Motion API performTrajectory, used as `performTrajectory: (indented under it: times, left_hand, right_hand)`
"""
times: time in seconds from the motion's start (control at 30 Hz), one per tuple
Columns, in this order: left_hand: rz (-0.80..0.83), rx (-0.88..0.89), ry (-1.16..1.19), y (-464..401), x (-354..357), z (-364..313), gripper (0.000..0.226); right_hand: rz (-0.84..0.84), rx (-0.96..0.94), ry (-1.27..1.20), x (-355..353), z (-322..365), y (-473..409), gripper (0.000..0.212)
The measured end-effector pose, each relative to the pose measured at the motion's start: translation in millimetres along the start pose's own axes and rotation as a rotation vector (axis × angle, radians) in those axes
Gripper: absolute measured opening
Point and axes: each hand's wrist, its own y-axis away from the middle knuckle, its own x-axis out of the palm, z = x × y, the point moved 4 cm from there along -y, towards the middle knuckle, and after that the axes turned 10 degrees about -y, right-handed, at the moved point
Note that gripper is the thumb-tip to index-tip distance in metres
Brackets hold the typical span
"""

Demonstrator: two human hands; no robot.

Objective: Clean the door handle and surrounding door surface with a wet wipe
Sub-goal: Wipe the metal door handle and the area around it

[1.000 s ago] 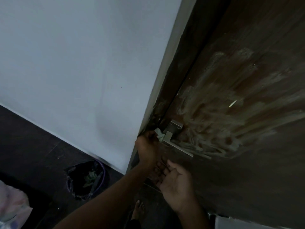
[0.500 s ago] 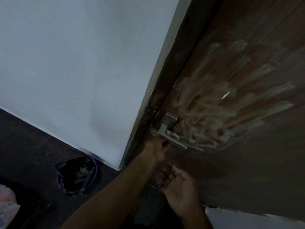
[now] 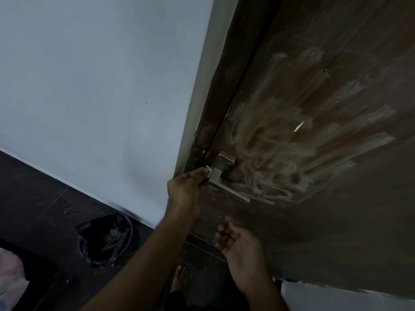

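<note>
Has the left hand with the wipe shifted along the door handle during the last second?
Yes. The left hand went out under the lever, then back to the wipe at the door handle neck.

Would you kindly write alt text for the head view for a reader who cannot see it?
A left hand presses a wet wipe against the metal door handle of a smeared brown door, while the right hand hangs open below. A bin stands on the dark floor.
</note>
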Motion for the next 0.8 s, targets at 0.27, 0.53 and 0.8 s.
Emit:
performTrajectory:
  times: [0.27,0.53,0.8]
  left_hand:
    - [0.023,0.732,-0.58,52,26,-30,0.014]
    - [0.296,0.426,-0.223,69,4,-22,0.012]
    - [-0.035,0.715,-0.398,70,-13,-18,0.014]
  right_hand:
    - [0.117,-0.766,0.627,53,50,14,0.029]
    - [0.208,-0.941,0.605,81,69,26,0.015]
    - [0.337,-0.827,0.622,99,70,19,0.021]
